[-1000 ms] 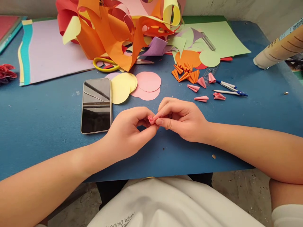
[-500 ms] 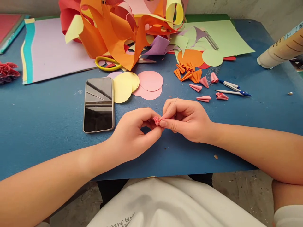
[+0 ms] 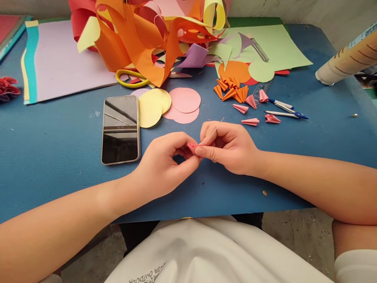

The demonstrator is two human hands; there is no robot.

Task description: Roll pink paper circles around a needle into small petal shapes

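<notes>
Between my hands is a small pink folded paper piece [image 3: 192, 147] with curled ends, like the pink cones on the table. My left hand [image 3: 172, 165] pinches it between thumb and fingers from the left. From the right, my right hand [image 3: 228, 147] grips its other end between thumb and forefinger. A thin pale stick or needle [image 3: 215, 129] slants up from the right fingers; its lower end is hidden. Beyond the right hand lie several pink paper cones [image 3: 250, 122] and a cluster of orange paper cones [image 3: 232, 88].
A phone [image 3: 120, 129] lies left of my hands, beside yellow paper circles [image 3: 151, 110] and pink paper circles [image 3: 186, 100]. Yellow-handled scissors [image 3: 132, 83] sit under a heap of orange scraps [image 3: 132, 35]. A compass [image 3: 290, 114] and a tall bottle [image 3: 338, 67] stand out at right.
The right fingers have shifted slightly on the pink paper piece, and more of the thin stick shows, tilted further right. The whole view has moved a little.
</notes>
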